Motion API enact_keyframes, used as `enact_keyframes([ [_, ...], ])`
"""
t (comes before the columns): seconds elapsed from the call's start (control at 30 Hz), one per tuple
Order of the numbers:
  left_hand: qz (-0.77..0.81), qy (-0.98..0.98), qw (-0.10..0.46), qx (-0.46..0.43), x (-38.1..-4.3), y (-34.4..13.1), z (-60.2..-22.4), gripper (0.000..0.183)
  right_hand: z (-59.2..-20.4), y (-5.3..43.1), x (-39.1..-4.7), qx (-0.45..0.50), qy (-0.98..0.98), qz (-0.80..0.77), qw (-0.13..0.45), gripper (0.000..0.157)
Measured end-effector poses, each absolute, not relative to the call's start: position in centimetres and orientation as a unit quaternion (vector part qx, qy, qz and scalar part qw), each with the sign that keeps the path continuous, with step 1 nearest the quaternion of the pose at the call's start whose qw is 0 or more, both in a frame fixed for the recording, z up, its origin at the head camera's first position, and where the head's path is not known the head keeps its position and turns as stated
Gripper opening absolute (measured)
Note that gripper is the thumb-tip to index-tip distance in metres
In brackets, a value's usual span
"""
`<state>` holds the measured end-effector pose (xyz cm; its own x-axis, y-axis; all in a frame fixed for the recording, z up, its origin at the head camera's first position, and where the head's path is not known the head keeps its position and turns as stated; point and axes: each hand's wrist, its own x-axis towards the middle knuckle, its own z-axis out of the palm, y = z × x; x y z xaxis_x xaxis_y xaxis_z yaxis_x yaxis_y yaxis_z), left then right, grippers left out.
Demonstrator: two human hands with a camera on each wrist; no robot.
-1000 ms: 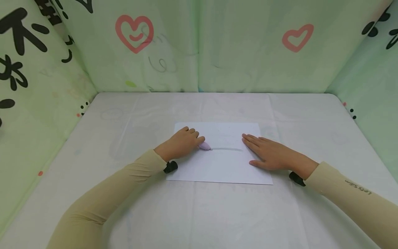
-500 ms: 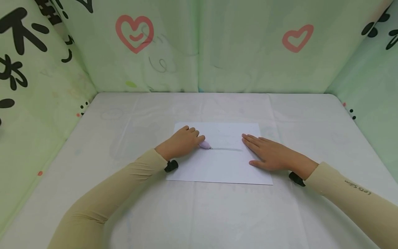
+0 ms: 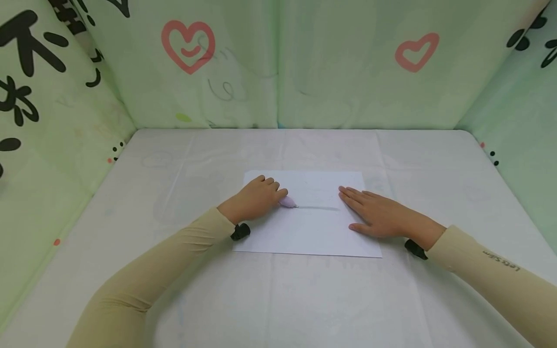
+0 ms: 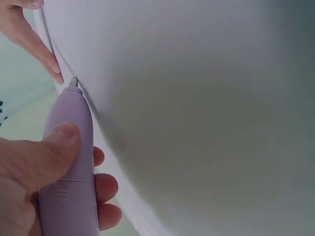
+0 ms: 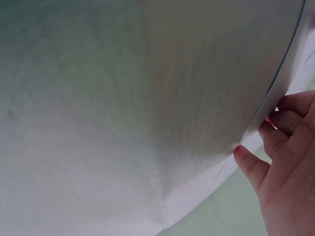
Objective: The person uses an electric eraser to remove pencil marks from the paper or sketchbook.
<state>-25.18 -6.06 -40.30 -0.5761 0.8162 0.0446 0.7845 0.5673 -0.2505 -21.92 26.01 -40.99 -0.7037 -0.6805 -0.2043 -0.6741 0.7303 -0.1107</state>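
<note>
A white sheet of paper [image 3: 304, 237] lies on the white-covered table, with a faint grey line [image 3: 319, 208] across its middle. At the left end of that line, my left hand [image 3: 254, 198] grips a thick lilac pen-shaped tool [image 3: 288, 202]. In the left wrist view the thumb lies along the tool's lilac body [image 4: 74, 108], and the fingers curl round its far side. The narrow grey tip [image 4: 74, 81] is at the paper. My right hand [image 3: 378, 212] rests flat on the sheet's right side, fingers straight and thumb spread; the right wrist view shows its fingertips [image 5: 239, 149] on the surface.
A white cloth [image 3: 209, 299] with fold creases covers the table. Pale green curtains [image 3: 339, 87] printed with hearts and black shapes close off the back and both sides. Dark wrist-worn cameras sit under the left wrist [image 3: 240, 232] and the right wrist [image 3: 416, 249].
</note>
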Motion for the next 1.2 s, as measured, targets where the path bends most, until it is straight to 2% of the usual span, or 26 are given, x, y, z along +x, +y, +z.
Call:
enact_keyframes([
  [0.53, 0.101, -0.884, 0.058, -0.453, -25.12, -5.81, -40.09, 0.016, -40.85, 26.08, -21.91, -0.364, 0.924, -0.014, 0.119, 0.073],
  [1.2, 0.103, -0.883, 0.073, -0.453, -25.3, -5.94, -40.27, 0.011, -40.88, 26.07, -21.81, -0.364, 0.924, -0.015, 0.117, 0.072],
])
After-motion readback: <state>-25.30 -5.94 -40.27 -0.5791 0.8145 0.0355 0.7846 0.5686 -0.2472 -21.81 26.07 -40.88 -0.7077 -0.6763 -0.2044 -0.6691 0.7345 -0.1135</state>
